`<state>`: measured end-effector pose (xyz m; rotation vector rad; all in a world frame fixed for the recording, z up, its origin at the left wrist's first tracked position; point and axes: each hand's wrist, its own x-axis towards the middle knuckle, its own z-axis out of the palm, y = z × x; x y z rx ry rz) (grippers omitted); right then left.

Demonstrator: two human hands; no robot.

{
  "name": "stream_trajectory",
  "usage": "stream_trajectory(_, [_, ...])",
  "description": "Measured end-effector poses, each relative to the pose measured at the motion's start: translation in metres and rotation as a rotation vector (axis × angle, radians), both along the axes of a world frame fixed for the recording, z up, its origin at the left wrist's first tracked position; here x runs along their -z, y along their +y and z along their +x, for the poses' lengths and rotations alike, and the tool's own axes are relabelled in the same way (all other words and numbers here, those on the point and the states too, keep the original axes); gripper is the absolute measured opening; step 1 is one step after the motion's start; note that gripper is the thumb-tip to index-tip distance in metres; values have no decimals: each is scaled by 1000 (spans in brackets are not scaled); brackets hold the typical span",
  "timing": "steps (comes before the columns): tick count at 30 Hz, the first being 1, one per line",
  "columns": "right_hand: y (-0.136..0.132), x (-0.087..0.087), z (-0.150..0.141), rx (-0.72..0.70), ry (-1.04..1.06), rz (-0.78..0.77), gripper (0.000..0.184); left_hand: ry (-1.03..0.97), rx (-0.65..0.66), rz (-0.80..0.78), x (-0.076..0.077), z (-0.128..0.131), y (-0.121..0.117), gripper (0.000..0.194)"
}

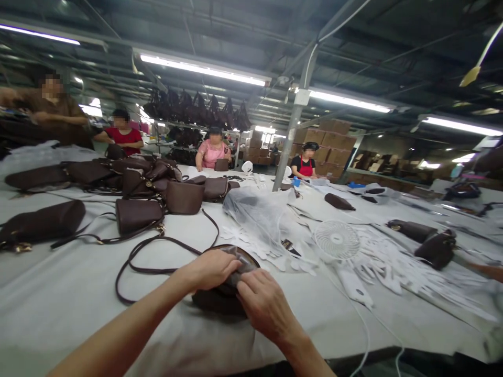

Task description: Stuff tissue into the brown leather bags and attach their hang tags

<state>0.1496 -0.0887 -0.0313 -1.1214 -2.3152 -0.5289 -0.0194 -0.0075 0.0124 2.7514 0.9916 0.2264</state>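
A dark brown handbag (218,305) lies in front of me on the white-covered table, its mouth facing up. My left hand (214,269) reaches over its far left rim, fingers bent and closed on greyish, shiny material (245,256) in the opening. Whether this is lining or plastic film, I cannot tell. My right hand (263,298) is closed at the near right rim, with its fingertips on the same material and close to the left ones. The bag's thin brown strap (135,269) loops out to the left across the table.
Several brown bags (139,215) are heaped at the left. Clear plastic bags (255,209), a white handheld fan (337,240) with a cable and white paper cut-outs (416,267) lie to the right. More brown bags (436,248) lie beyond. Several people work around the table; a post (293,141) rises behind.
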Motion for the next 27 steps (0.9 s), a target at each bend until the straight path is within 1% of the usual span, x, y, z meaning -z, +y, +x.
stream_trajectory(1, [0,-7,-1,-17,-48,-77,21,10,21,-40,-4,1,7,32])
stream_trajectory(3, [3,-20,-2,21,-84,-229,19,17,25,-115,-8,2,18,23])
stream_trajectory(5, [12,-30,-1,102,-54,-376,17,22,30,-178,-9,-1,26,24])
stream_trajectory(7, [24,-37,-1,148,-36,-491,18,37,64,-234,-6,-3,30,24])
stream_trajectory(9, [37,-40,-6,178,-77,-543,19,74,76,-235,-1,-5,30,19])
stream_trajectory(11, [46,-39,-14,235,-147,-548,22,119,63,-191,5,-4,29,18])
stream_trajectory(14, [53,-34,-22,295,-205,-547,19,140,72,-162,13,0,28,28])
stream_trajectory(16, [53,-31,-20,269,-211,-560,16,111,92,-177,14,1,26,33])
stream_trajectory(17, [52,-29,-17,245,-208,-561,18,99,96,-192,13,2,26,35])
stream_trajectory(20, [52,-28,-7,194,-174,-555,26,119,71,-248,4,-1,24,38])
stream_trajectory(22, [52,-31,1,173,-124,-579,31,150,41,-285,-4,-5,23,39])
stream_trajectory(24, [51,-38,11,69,10,-660,32,131,30,-288,-9,-8,21,39])
stream_trajectory(25, [50,-41,19,-12,129,-730,30,105,34,-275,-11,-10,20,38])
stream_trajectory(27, [50,-47,43,-141,464,-878,28,51,47,-224,-11,-12,18,36])
